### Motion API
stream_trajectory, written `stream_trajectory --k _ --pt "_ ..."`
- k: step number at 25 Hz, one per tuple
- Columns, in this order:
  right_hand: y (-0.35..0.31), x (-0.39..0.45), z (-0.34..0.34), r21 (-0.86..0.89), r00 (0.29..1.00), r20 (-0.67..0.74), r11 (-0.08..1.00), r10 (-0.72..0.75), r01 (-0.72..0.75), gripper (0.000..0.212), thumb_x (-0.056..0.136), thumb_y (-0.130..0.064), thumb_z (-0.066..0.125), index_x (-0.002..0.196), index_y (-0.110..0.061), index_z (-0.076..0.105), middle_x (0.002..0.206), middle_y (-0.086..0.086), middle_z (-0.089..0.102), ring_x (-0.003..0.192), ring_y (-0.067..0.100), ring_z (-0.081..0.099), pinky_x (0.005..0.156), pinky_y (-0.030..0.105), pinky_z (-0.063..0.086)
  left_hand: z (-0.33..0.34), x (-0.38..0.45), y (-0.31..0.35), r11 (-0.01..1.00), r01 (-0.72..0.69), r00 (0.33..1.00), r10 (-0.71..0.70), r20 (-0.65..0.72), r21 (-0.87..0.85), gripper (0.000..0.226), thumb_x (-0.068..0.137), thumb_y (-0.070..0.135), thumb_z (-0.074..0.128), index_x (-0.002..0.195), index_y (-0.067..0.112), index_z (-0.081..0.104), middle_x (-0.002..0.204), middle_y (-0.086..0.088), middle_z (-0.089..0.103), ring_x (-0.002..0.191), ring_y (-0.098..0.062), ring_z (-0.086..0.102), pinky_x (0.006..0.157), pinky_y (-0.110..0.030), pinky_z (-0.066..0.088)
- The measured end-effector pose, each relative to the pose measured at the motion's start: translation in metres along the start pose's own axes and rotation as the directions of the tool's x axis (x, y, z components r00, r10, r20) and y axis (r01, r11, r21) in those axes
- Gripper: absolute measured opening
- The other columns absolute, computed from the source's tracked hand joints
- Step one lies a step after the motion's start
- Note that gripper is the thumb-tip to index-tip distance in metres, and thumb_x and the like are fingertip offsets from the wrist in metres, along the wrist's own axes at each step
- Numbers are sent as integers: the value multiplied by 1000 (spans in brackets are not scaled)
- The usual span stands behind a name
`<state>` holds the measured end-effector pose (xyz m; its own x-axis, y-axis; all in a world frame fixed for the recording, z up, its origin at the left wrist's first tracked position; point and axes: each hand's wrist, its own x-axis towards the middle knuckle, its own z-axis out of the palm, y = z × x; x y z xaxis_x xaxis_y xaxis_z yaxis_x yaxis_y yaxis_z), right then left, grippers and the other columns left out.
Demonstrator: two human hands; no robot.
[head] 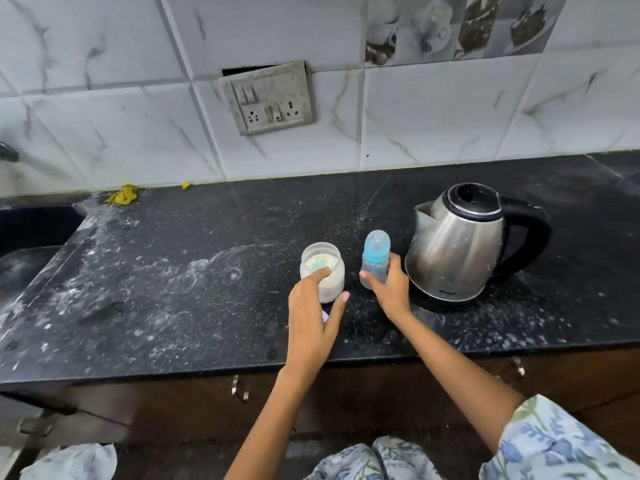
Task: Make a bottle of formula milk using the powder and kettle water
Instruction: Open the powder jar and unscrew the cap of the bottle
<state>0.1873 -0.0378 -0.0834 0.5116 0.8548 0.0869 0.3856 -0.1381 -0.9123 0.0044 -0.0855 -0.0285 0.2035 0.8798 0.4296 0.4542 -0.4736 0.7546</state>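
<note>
Left hand (313, 308) spread, fingertip on open powder jar (322, 271); right hand (389, 287) gripping capped bottle (374, 259) beside kettle (460, 242); risk: nudged jar tips, spilling powder on table (207, 306).

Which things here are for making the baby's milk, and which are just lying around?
For the milk:
baby bottle
powder jar
kettle

Just lying around:
yellow cloth
small yellow scrap
white cloth

Left hand (313, 315): fingers straight, spread, reaching forward. Right hand (389, 289): fingers and thumb curled in grip. Both forearms extended.
</note>
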Motion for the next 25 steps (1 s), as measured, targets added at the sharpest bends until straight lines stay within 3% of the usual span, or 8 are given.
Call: stream_trajectory --k 4,6,9,11,16,19,23,25 --pt "0 8 -16 100 999 47 995 14 -18 55 79 -17 77 125 -5 49 123 12 62 116 27 58 95 36 47 10 21 10 998 -52 997 55 57 -40 45 94 47 40 128 19 49 133 8 52 123 -9 44 107 -40 35" --pt "-7 4 -33 231 985 174 972 -4 -37 52 82 -14 75 127 -9 51 124 8 64 118 24 59 102 38 48 13 35 17 993 -7 984 28 173 -117 47 96 44 44 138 22 42 142 10 45 131 -2 37 114 -43 29" --pt "-27 -6 -66 375 875 480 916 -64 -139 49 84 -6 71 129 -13 53 123 5 67 118 20 62 101 35 50 16 62 24 967 106 921 -7 390 -233 61 95 31 51 148 24 23 151 11 32 136 2 30 116 -30 28" --pt "-37 -8 -82 353 785 611 922 -98 -159 51 84 -4 69 132 -12 53 126 7 66 119 19 61 101 33 49 19 78 25 942 152 868 17 496 -298 69 93 23 56 150 25 17 146 7 42 133 -1 40 109 -24 36" --pt "-44 -4 -98 293 686 723 933 -74 -207 51 85 -8 69 133 -9 52 129 14 63 122 24 59 103 37 47 22 93 24 858 188 821 130 556 -478 65 87 4 64 143 13 33 135 7 54 124 -16 55 101 -35 48" --pt "-41 -10 -95 303 743 665 938 -79 -171 47 84 -6 71 129 -8 55 122 9 67 116 20 62 100 33 50 27 92 24 857 129 855 159 494 -499 61 84 5 67 138 16 41 132 8 57 120 -20 57 97 -37 51" --pt "-40 -24 -69 50 955 290 997 -70 58 64 69 -31 84 123 -18 51 114 -5 66 107 11 64 89 30 55 43 80 33 886 47 956 93 277 -461 55 80 7 73 128 18 49 120 10 62 111 -17 62 90 -39 55" --pt "-41 -26 -65 27 961 276 999 -32 25 68 71 -34 82 125 -20 43 118 -6 61 107 9 62 90 31 55 46 80 35 888 42 966 81 245 -458 55 79 8 74 127 18 50 118 13 63 110 -16 62 89 -37 55"
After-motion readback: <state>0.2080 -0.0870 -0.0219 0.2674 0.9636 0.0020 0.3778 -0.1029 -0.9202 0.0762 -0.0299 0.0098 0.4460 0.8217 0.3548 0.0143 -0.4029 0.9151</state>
